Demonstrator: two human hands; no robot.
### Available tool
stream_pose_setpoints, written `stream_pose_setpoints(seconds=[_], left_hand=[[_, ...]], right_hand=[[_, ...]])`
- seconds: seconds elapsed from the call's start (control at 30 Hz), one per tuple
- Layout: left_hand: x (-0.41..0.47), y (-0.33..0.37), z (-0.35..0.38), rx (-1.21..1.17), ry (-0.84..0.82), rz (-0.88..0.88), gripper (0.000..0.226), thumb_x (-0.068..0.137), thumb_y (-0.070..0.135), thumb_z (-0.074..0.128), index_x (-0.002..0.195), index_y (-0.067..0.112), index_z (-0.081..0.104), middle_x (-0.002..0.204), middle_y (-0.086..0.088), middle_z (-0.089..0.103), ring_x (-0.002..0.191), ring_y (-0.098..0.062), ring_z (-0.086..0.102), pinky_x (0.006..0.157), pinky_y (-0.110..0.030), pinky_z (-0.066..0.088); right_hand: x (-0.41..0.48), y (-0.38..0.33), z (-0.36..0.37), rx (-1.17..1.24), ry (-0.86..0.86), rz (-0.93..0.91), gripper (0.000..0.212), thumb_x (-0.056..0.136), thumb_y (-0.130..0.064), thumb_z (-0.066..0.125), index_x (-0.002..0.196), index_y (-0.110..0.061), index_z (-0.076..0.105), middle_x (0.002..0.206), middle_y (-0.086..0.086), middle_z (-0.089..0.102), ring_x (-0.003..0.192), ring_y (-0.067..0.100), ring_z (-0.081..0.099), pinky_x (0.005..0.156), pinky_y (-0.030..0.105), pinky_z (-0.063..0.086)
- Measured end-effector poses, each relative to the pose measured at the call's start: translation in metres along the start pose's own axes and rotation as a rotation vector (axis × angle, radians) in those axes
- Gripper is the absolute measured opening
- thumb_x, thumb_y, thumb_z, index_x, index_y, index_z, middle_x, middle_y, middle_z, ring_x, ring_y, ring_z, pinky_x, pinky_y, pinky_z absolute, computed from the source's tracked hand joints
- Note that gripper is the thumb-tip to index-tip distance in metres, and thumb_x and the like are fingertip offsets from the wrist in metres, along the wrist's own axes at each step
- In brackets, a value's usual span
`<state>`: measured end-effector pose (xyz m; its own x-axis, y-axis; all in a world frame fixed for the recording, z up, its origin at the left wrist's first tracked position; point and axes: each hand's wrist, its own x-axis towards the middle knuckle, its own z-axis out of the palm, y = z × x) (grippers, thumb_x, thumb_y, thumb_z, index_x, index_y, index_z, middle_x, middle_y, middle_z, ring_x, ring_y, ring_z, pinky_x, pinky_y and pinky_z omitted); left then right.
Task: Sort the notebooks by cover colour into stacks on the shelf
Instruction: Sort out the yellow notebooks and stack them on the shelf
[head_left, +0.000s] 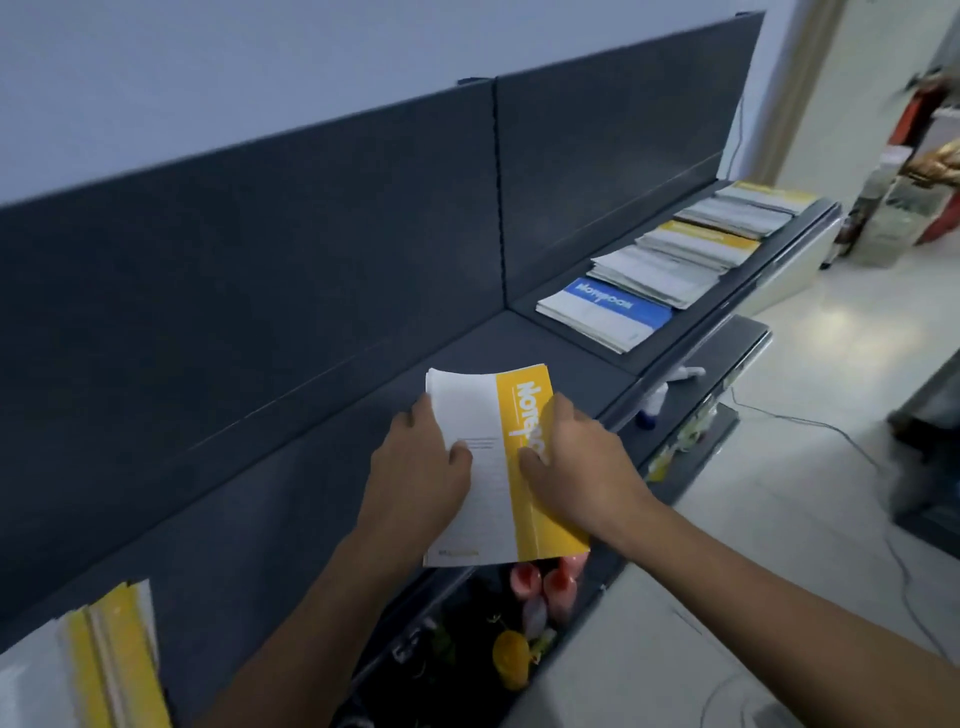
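As my left hand (421, 467) and right hand (582, 462) grip one yellow notebook (519, 499), five stacks (696, 241) sit on the shelf (545, 343) beyond my right.

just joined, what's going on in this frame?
A person grips a yellow notebook bundle with the left hand and right hand, at the front edge of the grey shelf. Farther right on the shelf lies an overlapping row, a blue notebook nearest, yellow ones beyond. Another yellow stack sits at the near left. Sorting looks partly done.
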<state>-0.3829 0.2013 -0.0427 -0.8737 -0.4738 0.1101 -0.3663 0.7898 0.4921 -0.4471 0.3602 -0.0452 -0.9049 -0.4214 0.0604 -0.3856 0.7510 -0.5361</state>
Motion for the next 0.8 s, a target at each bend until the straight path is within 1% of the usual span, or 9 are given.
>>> stream_pose_setpoints(seconds=[0.1,0.33,0.43,0.5,0.57,0.63,0.7,0.77,0.8], left_hand=[[0.023,0.043,0.028,-0.001,-0.015,0.034,0.051,0.095,0.036,0.052,0.141,0.021,0.038,0.122,-0.005,0.053,0.107,-0.026,0.054,0.079,-0.033,0.038],[0.074,0.126,0.073,-0.027,-0.041,0.111,0.047,0.095,0.036,0.052,0.138,0.024,0.039,0.121,-0.002,0.053,0.104,-0.021,0.053,0.077,-0.032,0.038],[0.098,0.156,0.09,-0.037,-0.066,0.144,0.042,0.095,0.036,0.052,0.135,0.026,0.041,0.116,-0.001,0.053,0.1,-0.02,0.053,0.075,-0.033,0.04],[0.115,0.174,0.102,-0.052,-0.088,0.164,0.041,0.095,0.036,0.052,0.134,0.027,0.042,0.115,-0.001,0.052,0.101,-0.021,0.055,0.075,-0.033,0.042],[0.132,0.191,0.117,-0.068,-0.113,0.186,0.042,0.095,0.036,0.052,0.135,0.026,0.042,0.117,0.0,0.053,0.102,-0.021,0.055,0.076,-0.034,0.042],[0.151,0.208,0.132,-0.092,-0.134,0.205,0.047,0.096,0.036,0.052,0.14,0.025,0.04,0.12,0.0,0.053,0.104,-0.021,0.054,0.078,-0.033,0.042],[0.172,0.227,0.148,-0.104,-0.148,0.229,0.051,0.096,0.036,0.052,0.143,0.024,0.037,0.12,-0.001,0.054,0.106,-0.022,0.053,0.081,-0.032,0.041],[0.196,0.246,0.164,-0.108,-0.152,0.258,0.047,0.096,0.036,0.052,0.139,0.022,0.041,0.12,-0.003,0.054,0.107,-0.023,0.054,0.084,-0.034,0.042],[0.209,0.255,0.173,-0.107,-0.152,0.272,0.044,0.096,0.036,0.052,0.137,0.021,0.042,0.12,-0.003,0.054,0.106,-0.024,0.054,0.084,-0.035,0.043]], right_hand=[[0.019,0.044,-0.026,-0.012,0.033,0.023,0.027,0.094,-0.034,0.055,0.107,-0.015,0.04,0.11,0.01,0.059,0.098,0.037,0.06,0.067,0.037,0.038],[0.062,0.116,-0.082,-0.015,0.062,0.11,0.033,0.095,-0.036,0.055,0.115,-0.013,0.041,0.111,0.01,0.06,0.098,0.033,0.059,0.067,0.034,0.035],[0.08,0.143,-0.097,-0.001,0.075,0.169,0.035,0.094,-0.038,0.054,0.115,-0.014,0.04,0.109,0.01,0.062,0.096,0.033,0.06,0.067,0.035,0.039],[0.092,0.16,-0.107,-0.002,0.076,0.212,0.039,0.094,-0.039,0.054,0.119,-0.014,0.039,0.113,0.01,0.062,0.1,0.034,0.061,0.071,0.037,0.043],[0.105,0.175,-0.119,-0.013,0.082,0.256,0.042,0.095,-0.038,0.055,0.124,-0.012,0.04,0.117,0.01,0.062,0.104,0.033,0.06,0.076,0.038,0.045],[0.12,0.191,-0.132,-0.016,0.088,0.293,0.042,0.095,-0.036,0.056,0.126,-0.012,0.042,0.118,0.01,0.063,0.104,0.032,0.06,0.077,0.038,0.044],[0.138,0.208,-0.143,-0.001,0.1,0.323,0.041,0.095,-0.035,0.056,0.127,-0.013,0.044,0.118,0.01,0.062,0.1,0.03,0.059,0.075,0.035,0.042],[0.159,0.225,-0.155,0.001,0.109,0.355,0.042,0.095,-0.036,0.057,0.128,-0.015,0.043,0.119,0.008,0.062,0.092,0.026,0.056,0.074,0.034,0.043],[0.169,0.233,-0.16,-0.001,0.117,0.37,0.043,0.095,-0.037,0.056,0.129,-0.016,0.042,0.12,0.007,0.062,0.091,0.025,0.056,0.077,0.035,0.045]])
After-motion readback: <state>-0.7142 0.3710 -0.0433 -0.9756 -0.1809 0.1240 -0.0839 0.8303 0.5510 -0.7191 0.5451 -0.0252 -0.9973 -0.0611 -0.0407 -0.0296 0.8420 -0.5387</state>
